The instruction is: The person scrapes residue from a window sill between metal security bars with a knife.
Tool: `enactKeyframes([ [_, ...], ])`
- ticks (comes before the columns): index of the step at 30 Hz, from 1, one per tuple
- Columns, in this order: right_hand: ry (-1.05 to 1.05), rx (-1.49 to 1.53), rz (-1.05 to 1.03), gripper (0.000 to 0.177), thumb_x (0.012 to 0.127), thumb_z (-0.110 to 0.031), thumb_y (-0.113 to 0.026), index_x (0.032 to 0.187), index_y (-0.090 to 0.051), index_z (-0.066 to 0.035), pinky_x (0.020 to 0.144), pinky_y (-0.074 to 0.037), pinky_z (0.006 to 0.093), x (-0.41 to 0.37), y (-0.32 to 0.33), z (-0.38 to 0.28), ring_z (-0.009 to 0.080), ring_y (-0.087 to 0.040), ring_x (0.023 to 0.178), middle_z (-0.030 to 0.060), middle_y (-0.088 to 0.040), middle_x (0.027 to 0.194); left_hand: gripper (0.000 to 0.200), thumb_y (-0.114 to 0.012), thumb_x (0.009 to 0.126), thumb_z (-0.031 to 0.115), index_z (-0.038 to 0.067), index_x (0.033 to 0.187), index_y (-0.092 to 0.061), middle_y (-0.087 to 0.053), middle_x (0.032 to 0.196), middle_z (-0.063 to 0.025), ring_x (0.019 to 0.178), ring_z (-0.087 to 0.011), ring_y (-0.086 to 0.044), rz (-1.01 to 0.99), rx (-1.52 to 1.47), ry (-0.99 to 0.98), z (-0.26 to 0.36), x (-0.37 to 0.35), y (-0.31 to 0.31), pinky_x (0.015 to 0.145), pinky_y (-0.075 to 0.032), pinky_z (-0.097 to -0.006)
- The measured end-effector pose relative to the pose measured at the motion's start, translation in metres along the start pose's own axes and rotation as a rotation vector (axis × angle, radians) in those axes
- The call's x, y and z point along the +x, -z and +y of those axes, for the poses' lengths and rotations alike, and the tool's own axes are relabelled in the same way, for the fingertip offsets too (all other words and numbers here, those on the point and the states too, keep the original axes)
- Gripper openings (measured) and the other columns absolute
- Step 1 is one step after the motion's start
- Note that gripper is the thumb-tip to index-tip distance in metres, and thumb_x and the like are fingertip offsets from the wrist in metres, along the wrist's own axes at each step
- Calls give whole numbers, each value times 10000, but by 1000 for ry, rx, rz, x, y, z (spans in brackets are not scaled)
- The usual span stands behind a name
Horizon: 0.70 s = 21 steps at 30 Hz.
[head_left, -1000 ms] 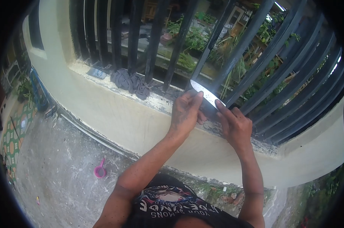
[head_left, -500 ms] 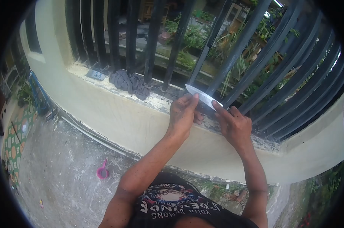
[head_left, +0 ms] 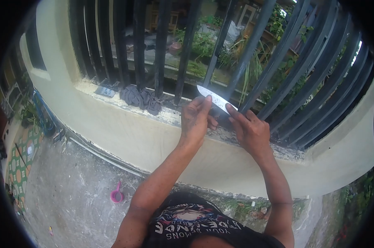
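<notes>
Both hands on the knife [head_left: 215, 98], held up over the ledge [head_left: 169, 117], just in front of the dark bars [head_left: 187, 49]; can't tell if blade touches a bar. Blade is pale & bright w/ small dark specks, tip pointing up & L. My L hand [head_left: 194, 120] is closed in a pinch nr the tip end: thumb flat on the blade, other fingers bent underneath, partly hidden. My R hand [head_left: 253, 130] is closed round the other end, index laid along the blade, rest curled in; handle hidden, so can't see what the palm has. Hands near each other, apart, blade bridging btwn. Ledge paint rough, flaky. L of my L hand on the ledge: bunched dark rag [head_left: 135, 98], then a small greyish packet [head_left: 105, 91] further L. Below ledge, pale wall [head_left: 133, 134]. Pink scoop [head_left: 117, 196] on the concrete floor [head_left: 77, 177], down L, well apart from hands. Leafy plants [head_left: 203, 43] behind bars. My dark shirt [head_left: 191, 219], printed, at bottom of view.
</notes>
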State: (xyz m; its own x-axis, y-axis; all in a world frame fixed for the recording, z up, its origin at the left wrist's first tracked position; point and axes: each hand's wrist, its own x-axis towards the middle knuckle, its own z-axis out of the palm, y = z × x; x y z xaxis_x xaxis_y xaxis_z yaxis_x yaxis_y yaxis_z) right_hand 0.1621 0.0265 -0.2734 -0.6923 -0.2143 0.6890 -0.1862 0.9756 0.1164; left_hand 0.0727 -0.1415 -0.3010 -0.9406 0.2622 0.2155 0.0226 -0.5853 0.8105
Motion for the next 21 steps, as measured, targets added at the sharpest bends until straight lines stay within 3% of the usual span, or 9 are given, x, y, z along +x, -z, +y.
enactKeyframes([
  [4,-32,8,12,525,925,-240,-757,1406,-632,-410,471,-507,405,-3,-2,2,223,-644,541,50,-608,750,356,-650,1029,346,-8,1023,-680,-677,762,-64,521,-109,-607,25,51,31,-6,0,-3,440,-481,-241],
  [10,-29,100,175,500,946,-220,-734,1405,-637,-393,508,-503,398,42,29,13,212,-620,549,50,-627,747,373,-698,1011,331,-32,1094,-674,-709,853,-77,507,-104,-602,-82,-13,-172,44,27,-41,429,-477,-232],
  [17,-48,64,166,449,953,-224,-728,1377,-666,-357,499,-487,394,35,35,19,209,-602,535,42,-601,694,358,-686,1020,333,-17,1093,-676,-699,837,-63,511,-96,-599,-63,52,-117,43,24,-49,433,-477,-230],
  [21,-21,42,174,436,966,-245,-712,1382,-660,-364,493,-489,386,46,46,23,197,-610,541,41,-617,703,367,-685,1019,341,-17,1101,-678,-698,875,-57,530,-93,-605,-95,30,-189,51,25,-56,440,-477,-225],
])
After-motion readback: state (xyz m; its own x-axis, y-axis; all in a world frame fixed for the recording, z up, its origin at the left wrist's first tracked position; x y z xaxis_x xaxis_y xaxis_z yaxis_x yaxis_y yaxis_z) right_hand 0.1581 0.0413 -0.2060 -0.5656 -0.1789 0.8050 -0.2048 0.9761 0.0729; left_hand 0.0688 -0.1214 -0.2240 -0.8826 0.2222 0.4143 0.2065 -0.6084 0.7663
